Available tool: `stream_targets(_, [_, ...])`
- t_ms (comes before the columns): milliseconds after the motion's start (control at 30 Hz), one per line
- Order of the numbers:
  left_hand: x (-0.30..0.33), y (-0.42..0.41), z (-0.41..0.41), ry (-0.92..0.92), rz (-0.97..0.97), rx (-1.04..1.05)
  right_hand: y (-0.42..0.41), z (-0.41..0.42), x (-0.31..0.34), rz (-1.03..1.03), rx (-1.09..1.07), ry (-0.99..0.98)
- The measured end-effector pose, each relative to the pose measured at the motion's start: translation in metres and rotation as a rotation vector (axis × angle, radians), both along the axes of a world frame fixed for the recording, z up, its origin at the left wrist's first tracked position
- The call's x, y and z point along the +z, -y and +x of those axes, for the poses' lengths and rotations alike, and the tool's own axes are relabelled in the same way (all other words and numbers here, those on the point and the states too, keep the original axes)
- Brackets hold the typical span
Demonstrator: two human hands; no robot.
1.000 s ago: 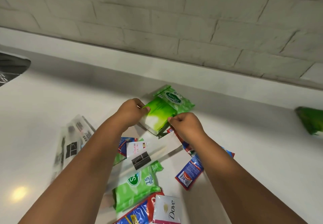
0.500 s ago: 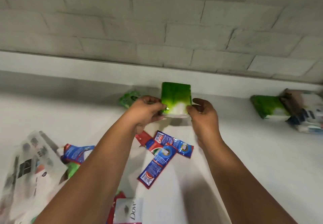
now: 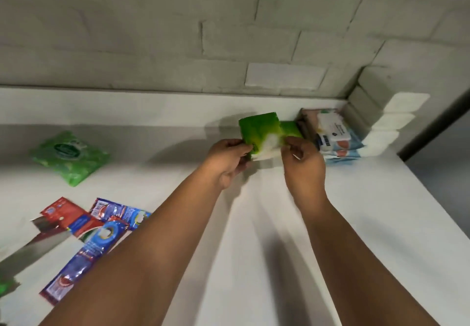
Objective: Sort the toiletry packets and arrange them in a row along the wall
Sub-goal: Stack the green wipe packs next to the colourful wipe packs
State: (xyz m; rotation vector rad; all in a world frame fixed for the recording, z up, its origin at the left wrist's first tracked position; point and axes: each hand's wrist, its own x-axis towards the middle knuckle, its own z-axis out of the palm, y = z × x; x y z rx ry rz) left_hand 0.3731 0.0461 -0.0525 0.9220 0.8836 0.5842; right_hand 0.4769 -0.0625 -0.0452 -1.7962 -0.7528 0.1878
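Observation:
A green-and-white packet (image 3: 260, 132) is held upright above the white counter (image 3: 254, 224), near the back wall. My left hand (image 3: 226, 160) pinches its left edge and my right hand (image 3: 304, 163) pinches its right edge. Just behind it, another green packet (image 3: 290, 128) stands against the wall, beside a stack of white, pink and blue wipe packs (image 3: 333, 135) in the corner. A light green wipes pack (image 3: 70, 156) lies flat at the left. Red and blue sachets (image 3: 96, 226) lie scattered at the lower left.
A grey brick wall (image 3: 178, 46) runs along the back, with a white ledge below it. White blocks (image 3: 391, 119) fill the right corner. The counter's right edge (image 3: 437, 211) drops off to a dark gap. A shiny grey wrapper (image 3: 30, 252) lies at the far left.
Both hands have carried the green-and-white packet from the pile to the right, up to the packs in the corner. The view has swung right with them.

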Motion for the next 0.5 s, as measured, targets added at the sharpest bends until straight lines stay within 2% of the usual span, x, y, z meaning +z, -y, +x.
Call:
stream_targets(167, [-0.005,0.0,0.066,-0.017,-0.009,-0.016,0.009,0.068,-0.009,-0.211,0.054,0.266])
stream_targets(367, [-0.012,-0.013,0.108,-0.085,0.075,0.048,0.013,0.126,-0.002,-0.267,0.0,0.627])
stream_targets(500, [-0.021,-0.018,0.121,-0.138,0.142,0.073,0.007,0.159,-0.01,-0.43,0.033,0.683])
